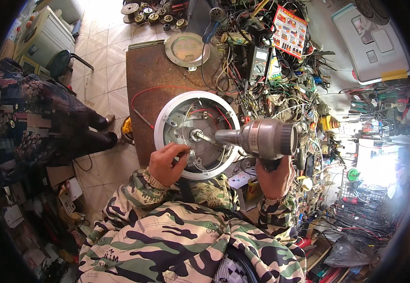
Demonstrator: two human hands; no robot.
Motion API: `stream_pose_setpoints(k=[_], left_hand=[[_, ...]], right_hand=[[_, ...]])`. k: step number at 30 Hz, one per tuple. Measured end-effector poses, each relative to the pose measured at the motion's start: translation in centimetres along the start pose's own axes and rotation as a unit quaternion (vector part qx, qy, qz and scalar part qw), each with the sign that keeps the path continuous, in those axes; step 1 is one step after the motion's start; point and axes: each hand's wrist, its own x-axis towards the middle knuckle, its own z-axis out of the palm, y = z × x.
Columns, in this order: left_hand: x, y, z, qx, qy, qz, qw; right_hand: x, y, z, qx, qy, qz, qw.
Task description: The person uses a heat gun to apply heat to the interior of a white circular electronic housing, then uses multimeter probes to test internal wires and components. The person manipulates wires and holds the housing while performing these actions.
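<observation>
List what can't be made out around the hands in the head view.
- Head view: how the right hand wraps the handle; the gun-shaped tool hides most of it.
- Head view: whether the left hand pinches anything; too small at its fingers.
- Head view: part of the round housing's rim, behind the nozzle.
</observation>
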Motion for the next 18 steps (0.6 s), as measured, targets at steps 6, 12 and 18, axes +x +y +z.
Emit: stream_pose_setpoints(k=[6,12,18], left_hand=[[0.0,0.0,-0.1,-0.001,-0.001,-0.001,1.0],[0.1,0.0,-0.1,-0.005,0.004,0.005,1.0],[0.2,0.1,-0.1,-0.002,0.005,0.005,1.0]], right_hand=[[1.9,-1.6,0.8,-0.012,0.048,-0.07,0.996],[2.6,-1.6,1.6,-0.04,0.058,-0.127,0.989],[2.9,-1.8,2.0,-0.049,0.071,-0.13,0.988]])
